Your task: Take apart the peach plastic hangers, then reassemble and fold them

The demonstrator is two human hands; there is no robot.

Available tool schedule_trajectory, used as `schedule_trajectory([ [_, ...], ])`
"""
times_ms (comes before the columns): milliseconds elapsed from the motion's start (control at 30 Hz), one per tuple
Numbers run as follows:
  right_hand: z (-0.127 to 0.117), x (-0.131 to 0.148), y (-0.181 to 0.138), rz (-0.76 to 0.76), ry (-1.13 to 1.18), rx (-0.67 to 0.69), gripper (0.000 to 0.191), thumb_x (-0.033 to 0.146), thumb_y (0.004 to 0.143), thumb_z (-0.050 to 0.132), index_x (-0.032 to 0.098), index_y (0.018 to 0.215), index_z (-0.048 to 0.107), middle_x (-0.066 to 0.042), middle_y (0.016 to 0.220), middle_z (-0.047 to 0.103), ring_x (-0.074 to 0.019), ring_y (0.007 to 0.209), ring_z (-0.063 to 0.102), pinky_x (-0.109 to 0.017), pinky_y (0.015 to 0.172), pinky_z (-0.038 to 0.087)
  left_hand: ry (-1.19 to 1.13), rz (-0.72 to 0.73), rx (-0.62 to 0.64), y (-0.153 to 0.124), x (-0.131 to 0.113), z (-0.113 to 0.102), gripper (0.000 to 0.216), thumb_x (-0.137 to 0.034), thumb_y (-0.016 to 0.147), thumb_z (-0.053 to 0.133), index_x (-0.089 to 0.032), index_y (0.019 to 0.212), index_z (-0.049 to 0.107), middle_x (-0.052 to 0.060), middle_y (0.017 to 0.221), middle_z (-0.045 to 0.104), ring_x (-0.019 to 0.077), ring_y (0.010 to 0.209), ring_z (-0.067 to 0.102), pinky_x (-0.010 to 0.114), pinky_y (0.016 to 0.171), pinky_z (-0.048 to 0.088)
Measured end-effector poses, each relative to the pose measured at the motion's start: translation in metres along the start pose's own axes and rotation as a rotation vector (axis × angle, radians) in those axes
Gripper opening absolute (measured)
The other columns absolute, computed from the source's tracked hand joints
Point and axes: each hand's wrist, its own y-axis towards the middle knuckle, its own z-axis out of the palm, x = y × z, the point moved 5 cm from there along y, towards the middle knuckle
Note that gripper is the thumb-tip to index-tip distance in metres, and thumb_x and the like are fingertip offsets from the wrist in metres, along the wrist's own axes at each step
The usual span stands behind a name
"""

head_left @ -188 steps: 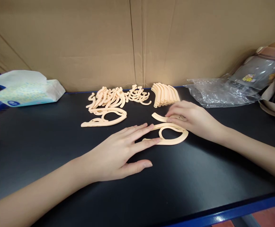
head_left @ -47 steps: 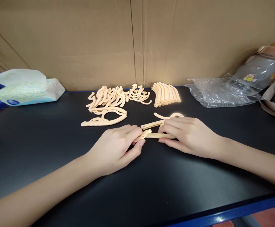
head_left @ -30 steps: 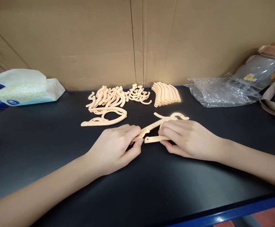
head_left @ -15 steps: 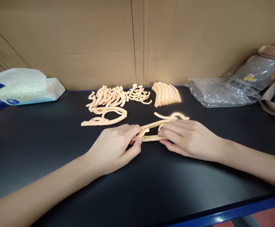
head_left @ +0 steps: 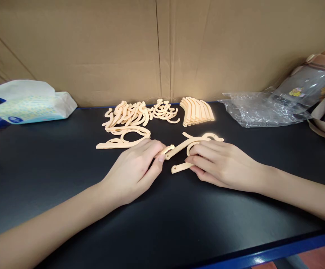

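Observation:
A peach plastic hanger piece (head_left: 188, 144) lies on the black table (head_left: 179, 224) between my hands, its two arms spread apart. My left hand (head_left: 136, 170) pinches the tip of the upper arm with closed fingers. My right hand (head_left: 222, 164) is curled over the ring end and grips the lower arm. Behind my left hand lies a finished peach hanger (head_left: 124, 138).
At the back are a heap of curved peach parts (head_left: 127, 114), a cluster of small hooks (head_left: 165, 112) and a neat stack of curved strips (head_left: 197, 111). A tissue pack (head_left: 28, 102) lies far left. Crumpled clear plastic (head_left: 260, 110) and a bottle (head_left: 308, 84) sit far right before a cardboard wall (head_left: 156, 48).
The two arms of the hanger piece were close together half a second ago; now they are spread apart. My left hand has shifted up and back with the upper arm's tip.

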Motion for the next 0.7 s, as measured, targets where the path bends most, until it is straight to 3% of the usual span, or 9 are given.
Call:
schedule_trajectory([
  [67, -0.001, 0.0, 0.0, -0.002, -0.005, -0.014, 0.019, 0.016, 0.092, 0.048, 0.015, 0.086, 0.066, -0.006, 0.084, 0.067, -0.0184, 0.079, 0.059, -0.032, 0.074, 0.048, -0.025, 0.037, 0.025, -0.001, -0.002, 0.001, 0.026, -0.026, 0.1, 0.029, -0.018, 0.091, 0.052, 0.003, 0.084, 0.059, 0.0165, 0.075, 0.052, 0.031, 0.068, 0.04],
  [233, -0.004, 0.002, 0.0, -0.025, -0.021, -0.05, 0.019, 0.015, 0.093, 0.048, 0.013, 0.09, 0.067, -0.007, 0.087, 0.069, -0.02, 0.083, 0.062, -0.035, 0.075, 0.049, -0.036, 0.127, 0.037, -0.002, -0.008, 0.002, 0.024, -0.026, 0.099, 0.031, -0.018, 0.089, 0.051, 0.005, 0.094, 0.062, 0.0168, 0.08, 0.054, 0.031, 0.069, 0.041],
  [500, -0.006, 0.007, -0.004, -0.088, -0.09, -0.11, 0.017, 0.015, 0.093, 0.051, 0.012, 0.095, 0.068, -0.006, 0.089, 0.072, -0.0186, 0.086, 0.065, -0.032, 0.074, 0.05, -0.002, 0.07, 0.028, -0.003, -0.004, 0.002, 0.021, -0.029, 0.099, 0.036, -0.018, 0.089, 0.05, 0.004, 0.091, 0.061, 0.0166, 0.078, 0.054, 0.03, 0.067, 0.041],
  [700, -0.006, 0.022, 0.001, -0.175, -0.045, -0.001, 0.021, 0.011, 0.095, 0.045, 0.009, 0.102, 0.065, -0.011, 0.102, 0.07, -0.0204, 0.097, 0.065, -0.034, 0.084, 0.051, -0.101, 0.047, -0.016, -0.001, -0.006, -0.002, 0.012, -0.03, 0.096, 0.044, -0.02, 0.088, 0.045, 0.005, 0.105, 0.059, 0.0156, 0.088, 0.056, 0.029, 0.074, 0.045],
])
